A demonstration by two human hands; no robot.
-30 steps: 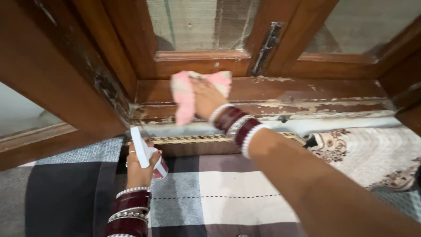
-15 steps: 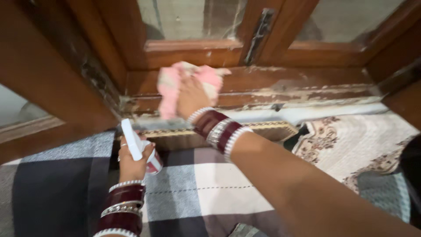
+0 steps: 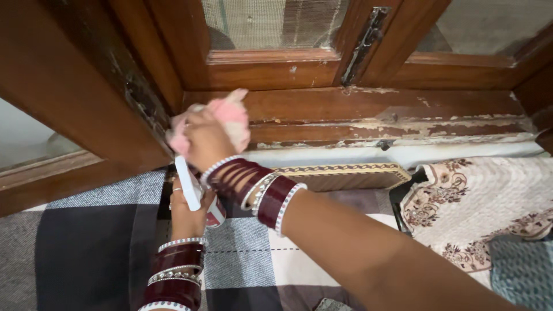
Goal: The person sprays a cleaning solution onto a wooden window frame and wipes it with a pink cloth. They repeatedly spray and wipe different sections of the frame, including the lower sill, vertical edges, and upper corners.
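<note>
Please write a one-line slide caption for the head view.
Right hand presses pink cloth on wooden window sill; left hand holds white bottle.

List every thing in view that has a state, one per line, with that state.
right hand: closed on the pink cloth, at the left end of the sill
pink cloth: bunched, pressed against the wood
left hand: gripping the white bottle
white bottle: upright, held
window sill: paint worn and flaking
window shutter: swung open
</note>
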